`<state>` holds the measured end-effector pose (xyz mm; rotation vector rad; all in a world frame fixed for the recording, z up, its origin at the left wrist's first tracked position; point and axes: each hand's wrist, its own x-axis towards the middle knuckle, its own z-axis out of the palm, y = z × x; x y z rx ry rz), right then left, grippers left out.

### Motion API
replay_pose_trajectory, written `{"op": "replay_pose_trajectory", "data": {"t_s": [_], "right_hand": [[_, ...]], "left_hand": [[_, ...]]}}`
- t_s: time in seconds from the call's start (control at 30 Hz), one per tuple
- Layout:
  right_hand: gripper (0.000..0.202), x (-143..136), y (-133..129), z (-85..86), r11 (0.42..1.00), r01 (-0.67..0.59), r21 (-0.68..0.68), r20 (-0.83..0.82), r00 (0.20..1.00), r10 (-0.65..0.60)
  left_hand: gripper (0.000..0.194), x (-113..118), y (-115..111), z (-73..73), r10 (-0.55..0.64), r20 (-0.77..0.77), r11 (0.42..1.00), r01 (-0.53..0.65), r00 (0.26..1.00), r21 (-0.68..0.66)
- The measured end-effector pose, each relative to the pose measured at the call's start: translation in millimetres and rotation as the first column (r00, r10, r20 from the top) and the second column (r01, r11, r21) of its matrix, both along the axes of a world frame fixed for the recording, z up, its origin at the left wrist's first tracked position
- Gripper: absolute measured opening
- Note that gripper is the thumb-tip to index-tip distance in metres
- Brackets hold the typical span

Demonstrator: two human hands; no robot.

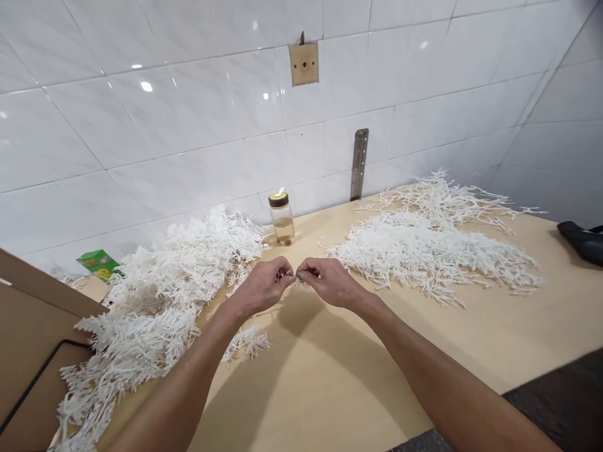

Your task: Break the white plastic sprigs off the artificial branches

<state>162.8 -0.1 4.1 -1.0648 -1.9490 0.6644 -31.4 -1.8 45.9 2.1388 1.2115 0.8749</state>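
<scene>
My left hand (266,285) and my right hand (332,284) meet over the middle of the table, thumbs and fingertips pinched almost together. Between them is a small white sprig (298,280), mostly hidden by the fingers. A large heap of white, branching, twig-like sprigs (174,276) lies left of my left hand. To the right of my right hand spreads a flatter pile of similar sprigs (419,251). A few loose sprigs (247,342) rest on the table beside my left forearm.
Behind my hands stands a clear jar (283,227) with a dark-and-yellow lid and some pale liquid. A metal bracket (359,164) leans at the tiled wall. At left are a green packet (98,263) and a cardboard box (38,339); a black object (581,242) sits at the right edge.
</scene>
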Motion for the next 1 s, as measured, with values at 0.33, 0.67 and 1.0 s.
{"op": "replay_pose_trajectory", "data": {"t_s": [0.33, 0.67, 1.0], "right_hand": [[0.020, -4, 7, -10.5, 0.998, 0.013, -0.062, -0.073, 0.997, -0.017], [0.029, -18, 5, -14.2, 0.955, -0.050, -0.291, -0.154, 0.988, 0.005], [0.044, -12, 6, -29.1, 0.862, -0.206, -0.463, -0.353, 0.935, 0.034]], "left_hand": [[0.029, -3, -8, -38.2, 0.054, 0.306, 0.904, 0.084, 0.951, -0.419], [0.050, -7, -12, -47.5, 0.159, 0.340, 0.867, 0.033, 0.927, -0.498], [0.042, -1, -12, -60.8, 0.375, 0.478, 0.860, -0.107, 0.794, -0.499]]}}
